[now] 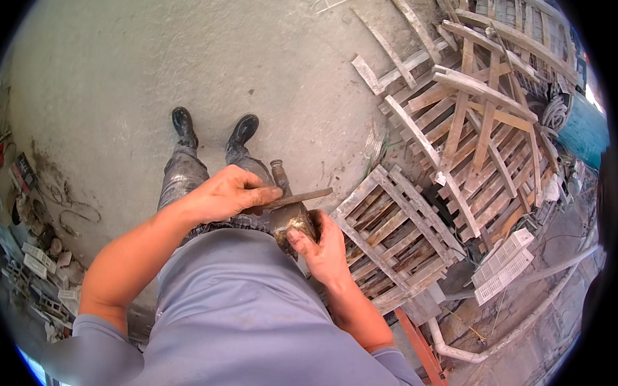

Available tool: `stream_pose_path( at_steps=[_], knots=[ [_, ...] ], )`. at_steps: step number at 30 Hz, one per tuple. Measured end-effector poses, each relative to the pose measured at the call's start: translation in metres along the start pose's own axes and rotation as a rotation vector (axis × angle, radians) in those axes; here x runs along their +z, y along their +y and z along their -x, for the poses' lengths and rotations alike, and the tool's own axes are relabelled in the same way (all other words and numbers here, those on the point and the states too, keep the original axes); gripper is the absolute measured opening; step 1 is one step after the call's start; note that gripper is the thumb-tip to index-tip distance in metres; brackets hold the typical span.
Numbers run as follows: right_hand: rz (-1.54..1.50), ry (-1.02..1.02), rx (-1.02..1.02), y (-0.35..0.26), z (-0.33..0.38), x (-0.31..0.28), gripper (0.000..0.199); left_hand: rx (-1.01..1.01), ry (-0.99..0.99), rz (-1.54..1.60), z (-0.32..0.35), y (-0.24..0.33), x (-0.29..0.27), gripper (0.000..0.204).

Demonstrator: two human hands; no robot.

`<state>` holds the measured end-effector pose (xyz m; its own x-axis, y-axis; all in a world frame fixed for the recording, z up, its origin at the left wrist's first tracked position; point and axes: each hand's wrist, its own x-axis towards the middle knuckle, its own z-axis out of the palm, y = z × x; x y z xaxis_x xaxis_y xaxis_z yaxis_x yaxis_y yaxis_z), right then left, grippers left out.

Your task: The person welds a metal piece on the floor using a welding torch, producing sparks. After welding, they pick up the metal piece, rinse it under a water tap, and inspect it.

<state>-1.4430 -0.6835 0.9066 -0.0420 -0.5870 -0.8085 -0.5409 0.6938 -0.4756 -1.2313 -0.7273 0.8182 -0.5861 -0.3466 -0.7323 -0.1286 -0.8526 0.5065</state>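
My left hand [233,190] is closed round one end of a long flat strip [303,197], which looks like a file or a narrow bar. The strip lies across the top of a dark, worn, blocky piece [289,219] with a shiny brassy patch. My right hand [323,246] grips that piece from its right side, thumb on the near face. Just beyond, a brownish ribbed cylindrical part [278,174] sticks up past the strip. I cannot tell whether it joins the held piece. Both hands are in front of my waist.
Wooden pallets [382,246] and loose boards [454,140] are piled to the right. Near them are white slotted blocks [502,266], a pipe [521,343] and a blue drum [583,131]. Rubble and bricks [41,258] line the left. My boots [242,129] stand on concrete [143,65].
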Motion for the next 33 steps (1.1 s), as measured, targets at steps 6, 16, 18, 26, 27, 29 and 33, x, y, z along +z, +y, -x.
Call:
stream_pose_path(
  at_steps=[6, 16, 18, 26, 27, 29, 33],
  knots=[
    [0.054, -0.012, -0.032, 0.002, 0.001, 0.001, 0.06, 0.086, 0.078, 0.099, 0.003, -0.001, 0.006, 0.034],
    [-0.134, -0.057, -0.073, 0.002, -0.003, 0.005, 0.048, 0.062, 0.091, 0.11, 0.002, -0.008, 0.003, 0.023],
    [-0.27, -0.089, -0.086, 0.002, -0.004, 0.008, 0.047, 0.071, 0.104, 0.126, 0.004, -0.009, 0.005, 0.024],
    [-0.44, -0.171, -0.007, 0.028, -0.012, 0.016, 0.061, 0.09, 0.145, 0.093, 0.016, -0.001, 0.009, 0.029],
    [-0.438, -0.162, -0.006, 0.028, -0.012, 0.016, 0.061, 0.085, 0.137, 0.095, 0.016, -0.002, 0.008, 0.029],
    [-0.448, -0.153, 0.004, 0.026, -0.01, 0.017, 0.049, 0.063, 0.117, 0.139, 0.017, -0.003, 0.006, 0.029],
    [-0.208, -0.132, -0.042, -0.001, -0.004, 0.012, 0.044, 0.089, 0.151, 0.029, 0.018, -0.002, 0.002, 0.031]
  ],
)
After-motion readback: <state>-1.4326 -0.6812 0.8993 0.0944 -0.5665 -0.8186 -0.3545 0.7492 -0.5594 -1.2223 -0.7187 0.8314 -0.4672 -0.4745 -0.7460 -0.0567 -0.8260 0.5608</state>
